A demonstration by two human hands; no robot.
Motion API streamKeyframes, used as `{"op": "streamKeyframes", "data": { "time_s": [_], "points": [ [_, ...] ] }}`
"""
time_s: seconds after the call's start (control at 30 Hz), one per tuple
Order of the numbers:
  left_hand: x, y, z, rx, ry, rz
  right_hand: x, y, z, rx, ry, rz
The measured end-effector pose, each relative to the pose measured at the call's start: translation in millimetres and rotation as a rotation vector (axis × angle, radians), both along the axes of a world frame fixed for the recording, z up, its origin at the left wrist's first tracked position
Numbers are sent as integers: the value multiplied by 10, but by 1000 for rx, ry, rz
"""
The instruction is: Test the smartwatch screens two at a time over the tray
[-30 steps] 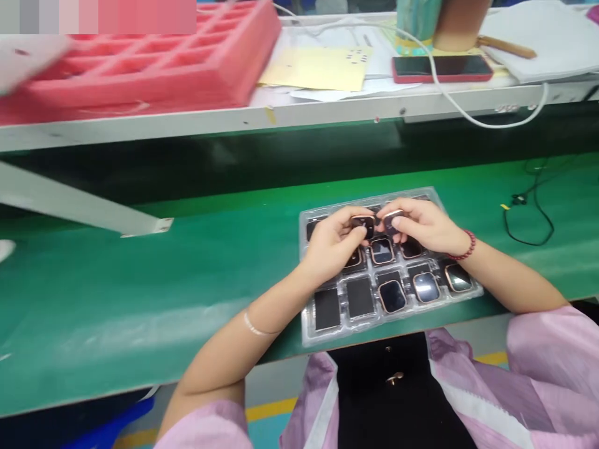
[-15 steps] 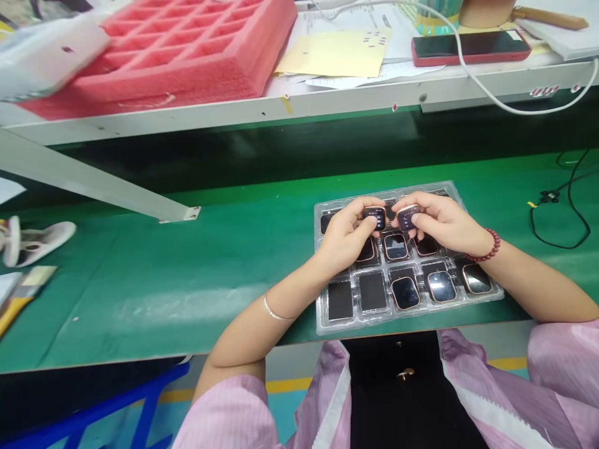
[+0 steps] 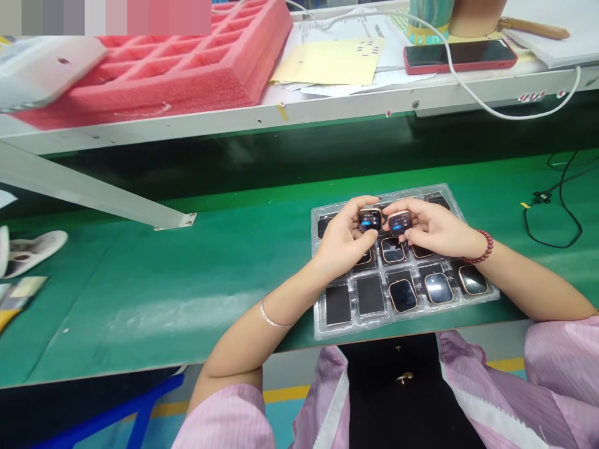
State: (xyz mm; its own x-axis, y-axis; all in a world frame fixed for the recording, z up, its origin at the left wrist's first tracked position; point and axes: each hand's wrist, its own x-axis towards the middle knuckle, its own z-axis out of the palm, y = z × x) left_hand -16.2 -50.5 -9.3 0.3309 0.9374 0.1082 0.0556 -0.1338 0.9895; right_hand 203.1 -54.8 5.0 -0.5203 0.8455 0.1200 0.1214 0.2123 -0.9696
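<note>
My left hand [image 3: 344,240] is closed around a smartwatch [image 3: 370,220] with a gold-coloured case and a lit screen. A second, similar lit smartwatch [image 3: 400,223] sits in the fingers of my right hand [image 3: 437,229]. Both are held side by side over a clear plastic tray [image 3: 322,329], screens towards me, with each thumb at the lower edge of its watch. Several dark-screened watches lie in the tray's pockets, among them one at the front [image 3: 403,295]. Two front-left pockets show only dark inserts [image 3: 370,295]. My hands hide part of the back rows.
The tray rests on a green table mat [image 3: 187,299]. Above it runs a white shelf [image 3: 327,111] with pink foam [image 3: 187,93], papers, a red-cased phone [image 3: 461,56] and a white cable. A slanted post [image 3: 93,178] stands left, a black cable [image 3: 552,234] lies right.
Both watch screens now show a different display with a blue patch. My thumbs have shifted from the screens down to the lower edges. The view has moved slightly.
</note>
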Motion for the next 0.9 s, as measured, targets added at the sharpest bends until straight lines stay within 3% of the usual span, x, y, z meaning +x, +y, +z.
{"op": "streamKeyframes", "data": {
  "time_s": [0.17,0.37,0.53,0.9],
  "points": [
    [-16,2,7,-25,3,-3,10,9,21,-97,-2,-28],
    [-4,-6,5,-1,-52,-42,0,15,14,4,17,-48],
    [-26,9,-15,-5,7,-19,14,15,17,-107,21,-73],
    [3,-9,6,-9,-28,-47,-8,-4,27,11,11,-70]
  ]
}}
